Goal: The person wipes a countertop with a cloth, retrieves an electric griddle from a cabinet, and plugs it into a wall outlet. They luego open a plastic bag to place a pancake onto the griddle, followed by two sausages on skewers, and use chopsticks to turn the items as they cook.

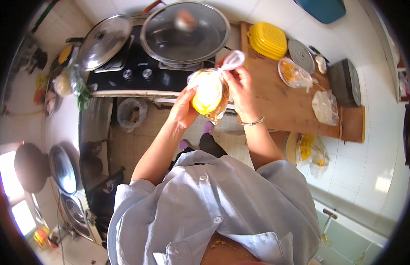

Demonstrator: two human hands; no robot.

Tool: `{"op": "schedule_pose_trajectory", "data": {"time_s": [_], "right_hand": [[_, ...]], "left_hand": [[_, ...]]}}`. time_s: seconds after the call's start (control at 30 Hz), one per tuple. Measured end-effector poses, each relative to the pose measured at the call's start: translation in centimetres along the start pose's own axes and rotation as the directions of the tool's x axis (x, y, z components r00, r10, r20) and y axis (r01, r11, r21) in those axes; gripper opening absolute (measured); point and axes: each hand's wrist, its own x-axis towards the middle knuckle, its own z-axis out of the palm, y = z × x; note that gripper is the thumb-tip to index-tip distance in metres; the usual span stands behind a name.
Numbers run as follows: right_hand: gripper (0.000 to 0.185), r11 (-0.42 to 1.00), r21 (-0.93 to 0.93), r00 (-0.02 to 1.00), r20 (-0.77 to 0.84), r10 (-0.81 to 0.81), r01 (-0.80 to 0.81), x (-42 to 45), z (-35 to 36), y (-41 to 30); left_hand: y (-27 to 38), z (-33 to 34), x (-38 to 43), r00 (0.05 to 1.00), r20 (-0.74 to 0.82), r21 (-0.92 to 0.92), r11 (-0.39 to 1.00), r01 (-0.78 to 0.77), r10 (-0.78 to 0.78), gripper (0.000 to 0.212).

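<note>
Between my hands, in front of the stove, is a clear plastic bag with yellow and orange-brown contents; strong glare washes out much of it, so I cannot tell what is inside. My left hand grips the bag's lower left side, thumb on its front. The gathered neck is pinched in the fingers of my right hand, and the loose bag top sticks up above them. Just beyond the bag, a wide pan with a glass lid stands on the black gas stove.
A metal lid covers the left burner. On the wooden counter at right are a yellow basket, a plate of orange food and a bag of white stuff. A lined bin stands below; leafy greens hang at left.
</note>
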Motion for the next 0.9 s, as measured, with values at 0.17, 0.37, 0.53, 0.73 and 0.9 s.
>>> {"op": "schedule_pose_trajectory", "data": {"time_s": [0.17, 0.37, 0.53, 0.73, 0.9], "right_hand": [[0.008, 0.928, 0.351, 0.992, 0.010, 0.127, -0.123, -0.3, 4.7, -1.2], [0.008, 0.914, 0.325, 0.907, 0.410, 0.096, -0.244, 1.2, 10.1, 0.5], [0.001, 0.904, 0.305, 0.911, 0.372, 0.176, -0.299, 1.1, 12.6, 1.0], [0.004, 0.835, 0.330, 0.789, 0.586, 0.184, -0.439, 0.5, 20.6, 3.9], [0.008, 0.771, 0.252, 0.606, 0.768, 0.209, -0.585, -0.5, 29.9, 7.1]], "left_hand": [[1.6, 0.1, -3.6, 0.994, -0.043, -0.023, 0.994, -0.106, 0.105, 0.040], [3.9, -3.6, -7.8, 0.959, -0.088, -0.165, 0.945, -0.282, 0.270, 0.047], [4.3, -3.5, -9.3, 0.907, -0.234, -0.181, 0.901, -0.394, 0.350, 0.043], [6.9, -7.3, -13.7, 0.796, -0.402, -0.175, 0.816, -0.552, 0.453, 0.049], [11.3, -13.0, -18.5, 0.701, -0.419, -0.216, 0.687, -0.694, 0.576, 0.047]]}}
